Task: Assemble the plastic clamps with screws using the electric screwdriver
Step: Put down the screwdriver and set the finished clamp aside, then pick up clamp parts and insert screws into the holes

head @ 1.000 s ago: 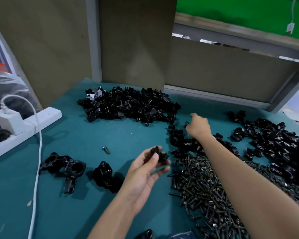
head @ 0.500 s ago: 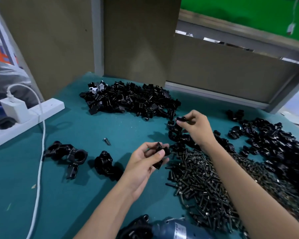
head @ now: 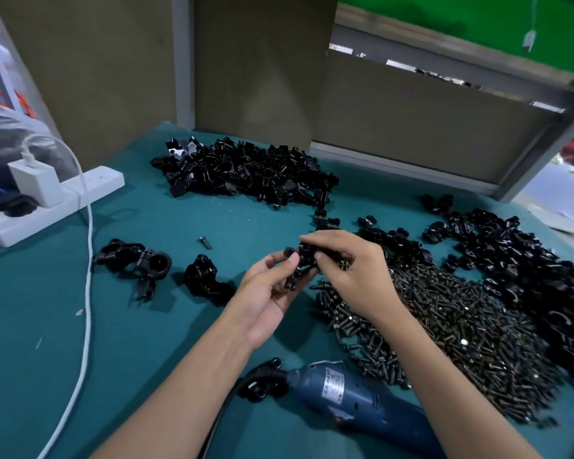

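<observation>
Clamp pieces (head: 307,253) looked light, rigid and slick; left hand (head: 265,293) and right hand (head: 355,276) pinched them with curled fingers (head: 328,240), probably best by flat sides.

The tabletop (head: 146,342) was plain teal. The clamp piece (head: 307,255) pinched by the left hand (head: 265,296) and right hand (head: 355,276) was glossy black, like the heap of clamp parts (head: 246,173). The screws (head: 444,326) were dull blackish brown. The electric screwdriver (head: 355,392) was blue with a pale grey label. The power strip (head: 95,187), charger (head: 35,183) and cable (head: 87,293) were white, the back panels (head: 96,77) khaki.
</observation>
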`<action>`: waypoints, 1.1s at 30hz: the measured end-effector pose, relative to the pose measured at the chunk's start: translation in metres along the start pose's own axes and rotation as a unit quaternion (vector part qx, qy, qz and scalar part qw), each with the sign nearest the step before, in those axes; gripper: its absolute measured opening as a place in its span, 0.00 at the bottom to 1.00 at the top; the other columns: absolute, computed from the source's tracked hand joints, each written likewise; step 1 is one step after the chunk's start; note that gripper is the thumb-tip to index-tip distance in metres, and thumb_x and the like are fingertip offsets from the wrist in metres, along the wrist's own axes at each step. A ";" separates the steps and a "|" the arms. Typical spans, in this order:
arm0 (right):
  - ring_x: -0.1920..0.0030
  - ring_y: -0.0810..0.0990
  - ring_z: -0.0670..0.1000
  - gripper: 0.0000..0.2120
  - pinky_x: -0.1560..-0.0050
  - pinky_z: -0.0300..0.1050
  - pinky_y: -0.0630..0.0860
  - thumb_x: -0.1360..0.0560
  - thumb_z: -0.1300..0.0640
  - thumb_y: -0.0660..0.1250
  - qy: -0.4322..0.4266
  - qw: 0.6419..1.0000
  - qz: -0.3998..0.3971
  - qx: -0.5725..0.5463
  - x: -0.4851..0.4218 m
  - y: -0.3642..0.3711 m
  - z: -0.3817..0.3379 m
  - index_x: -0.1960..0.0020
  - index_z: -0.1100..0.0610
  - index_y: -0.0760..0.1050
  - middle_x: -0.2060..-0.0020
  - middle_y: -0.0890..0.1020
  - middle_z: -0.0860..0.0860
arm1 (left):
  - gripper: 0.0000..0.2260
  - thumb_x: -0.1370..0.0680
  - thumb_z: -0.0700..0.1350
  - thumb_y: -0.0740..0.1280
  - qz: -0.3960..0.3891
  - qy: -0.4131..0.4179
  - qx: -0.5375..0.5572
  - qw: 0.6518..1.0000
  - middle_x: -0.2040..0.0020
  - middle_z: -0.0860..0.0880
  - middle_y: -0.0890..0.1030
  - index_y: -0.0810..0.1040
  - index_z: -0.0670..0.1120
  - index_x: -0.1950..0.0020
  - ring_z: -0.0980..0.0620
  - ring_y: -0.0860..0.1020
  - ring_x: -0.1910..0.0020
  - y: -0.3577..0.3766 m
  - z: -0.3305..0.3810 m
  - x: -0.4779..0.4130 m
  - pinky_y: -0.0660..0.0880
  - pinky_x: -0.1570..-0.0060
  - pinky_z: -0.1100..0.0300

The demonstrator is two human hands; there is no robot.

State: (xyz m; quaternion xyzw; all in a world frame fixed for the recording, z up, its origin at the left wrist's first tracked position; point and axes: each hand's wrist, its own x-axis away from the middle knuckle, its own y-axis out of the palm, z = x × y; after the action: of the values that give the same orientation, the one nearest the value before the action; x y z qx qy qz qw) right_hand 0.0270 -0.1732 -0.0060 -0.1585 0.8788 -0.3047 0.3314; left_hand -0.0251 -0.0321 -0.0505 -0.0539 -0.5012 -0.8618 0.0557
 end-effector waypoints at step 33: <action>0.43 0.81 0.44 0.13 0.41 0.47 0.78 0.22 0.56 0.67 0.122 0.982 -0.025 -0.142 0.009 -0.003 -0.003 0.37 0.50 0.79 0.43 0.83 0.45 | 0.19 0.28 0.45 0.69 0.006 0.096 -0.172 0.980 0.45 0.37 0.83 0.79 0.34 0.41 0.45 0.83 0.47 0.003 0.001 0.003 0.82 0.48 0.55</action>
State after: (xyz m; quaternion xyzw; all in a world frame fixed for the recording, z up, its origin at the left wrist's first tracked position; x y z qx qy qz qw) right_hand 0.0184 -0.1789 -0.0070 -0.1878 0.9427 -0.2019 0.1876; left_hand -0.0274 -0.0332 -0.0470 0.0171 -0.3374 -0.9361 0.0981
